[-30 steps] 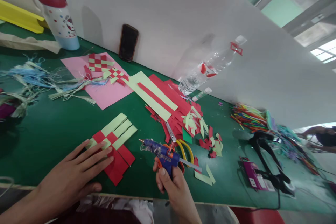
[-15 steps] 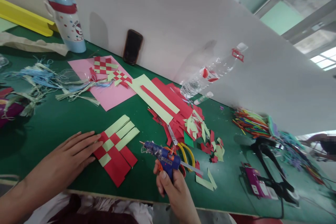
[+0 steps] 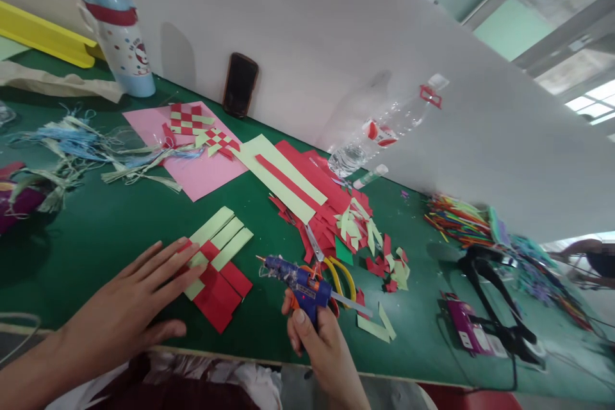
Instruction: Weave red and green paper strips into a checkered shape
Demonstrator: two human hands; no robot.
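My left hand (image 3: 137, 291) lies open, its fingertips resting on the upper left of a woven red and pale-green paper piece (image 3: 218, 300). Loose pale-green strips stick out from that piece at its top right. In my right hand (image 3: 314, 339) is a blue hot glue gun (image 3: 298, 285), with a clear glue stick (image 3: 353, 303) poking out of its back. The gun's nozzle points left, above the table and to the right of the woven paper, apart from it. Scissors with yellow handles (image 3: 344, 278) lie behind the gun, partly hidden by it.
Red and pale-green paper scraps (image 3: 355, 224) spread beyond the scissors. A water bottle (image 3: 384, 131), a phone (image 3: 240, 84) and a flask (image 3: 120, 41) stand along the wall. Blue tassels (image 3: 72, 134) lie at left. A black stand (image 3: 502, 311) and coloured pipe cleaners (image 3: 459, 221) are at right.
My left hand has slid right over the woven paper, its fingers covering more of it and the thumb now spread out. The glue gun stays nearly where it was.
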